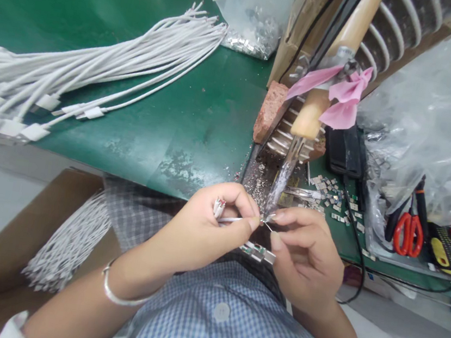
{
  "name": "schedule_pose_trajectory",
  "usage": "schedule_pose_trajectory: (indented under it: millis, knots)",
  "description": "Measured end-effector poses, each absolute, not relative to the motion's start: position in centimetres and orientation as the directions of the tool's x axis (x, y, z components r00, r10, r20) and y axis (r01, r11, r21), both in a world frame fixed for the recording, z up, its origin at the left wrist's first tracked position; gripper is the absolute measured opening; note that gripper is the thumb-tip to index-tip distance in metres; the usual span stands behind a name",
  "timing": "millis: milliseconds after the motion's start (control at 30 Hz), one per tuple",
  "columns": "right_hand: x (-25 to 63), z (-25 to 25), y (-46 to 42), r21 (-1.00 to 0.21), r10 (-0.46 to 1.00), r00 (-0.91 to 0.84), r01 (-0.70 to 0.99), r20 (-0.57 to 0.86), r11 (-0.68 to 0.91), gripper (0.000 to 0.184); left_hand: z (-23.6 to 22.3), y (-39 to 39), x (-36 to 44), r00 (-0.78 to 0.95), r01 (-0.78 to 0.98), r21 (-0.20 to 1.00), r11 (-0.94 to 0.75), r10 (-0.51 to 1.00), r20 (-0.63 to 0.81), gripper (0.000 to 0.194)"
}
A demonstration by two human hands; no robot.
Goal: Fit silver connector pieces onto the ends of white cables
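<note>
- A white cable [228, 220], thin, smooth and round, is pinched between thumb and fingers of the left hand [218, 228], its end lying just beside the iron's tip.
- White tips [219, 206] with reddish cores are seen at the same hand's curled fingers.
- Silver connectors [258, 252] with green parts are seen below the fingers; how they are supported cannot be told.
- A fine, bright wire [268, 227] is held in the right hand [309, 250], fingertips drawn close together.
- The iron [308, 116], wooden-handled and tied with pink ribbon [347, 99], is pointed down between the hands.
- More cables [139, 65] are heaped on the green counter [199, 116], near a bag [253, 27] of metal pieces.
</note>
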State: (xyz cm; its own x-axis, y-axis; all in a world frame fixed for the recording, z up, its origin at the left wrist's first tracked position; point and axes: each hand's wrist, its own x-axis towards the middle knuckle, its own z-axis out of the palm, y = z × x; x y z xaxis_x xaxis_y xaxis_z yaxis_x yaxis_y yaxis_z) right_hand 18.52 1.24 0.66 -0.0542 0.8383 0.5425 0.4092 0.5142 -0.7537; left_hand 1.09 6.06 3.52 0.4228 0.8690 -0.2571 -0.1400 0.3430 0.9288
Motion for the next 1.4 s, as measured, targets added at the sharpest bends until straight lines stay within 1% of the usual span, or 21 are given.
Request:
schedule_pose_trajectory:
  millis: [167, 567, 800, 1100, 1267, 1400]
  knots:
    - [18.59, 0.56, 1.04, -0.764, 0.853, -0.068, 0.412, 0.517, 0.496, 0.021, 3.25, 6.12, 1.12, 0.437, -0.114, 0.921, 0.373, 0.851, -0.291, 0.015]
    - [18.39, 0.45, 1.28, -0.748, 0.832, -0.041, 0.415, 0.554, 0.518, 0.022, 3.39, 6.0, 1.22, 0.446, -0.115, 0.939, 0.324, 0.861, -0.243, 0.016]
    - [18.28, 0.47, 1.3, -0.737, 0.831, -0.03, 0.445, 0.555, 0.508, 0.019, 3.38, 6.05, 1.28, 0.436, -0.122, 0.925, 0.361, 0.857, -0.277, 0.015]
    - [18.41, 0.48, 1.21, -0.731, 0.83, -0.055, 0.444, 0.555, 0.519, 0.02, 3.36, 5.84, 1.21, 0.45, -0.124, 0.929, 0.349, 0.854, -0.261, 0.013]
    - [18.42, 0.31, 1.0, -0.722, 0.826, -0.064, 0.452, 0.559, 0.524, 0.022, 3.12, 5.77, 1.26, 0.454, -0.099, 0.926, 0.365, 0.844, -0.284, 0.011]
    - [18.86, 0.33, 0.77, -0.717, 0.826, -0.086, 0.453, 0.556, 0.53, 0.021, 3.09, 5.54, 0.95, 0.467, -0.043, 0.945, 0.324, 0.843, -0.268, 0.011]
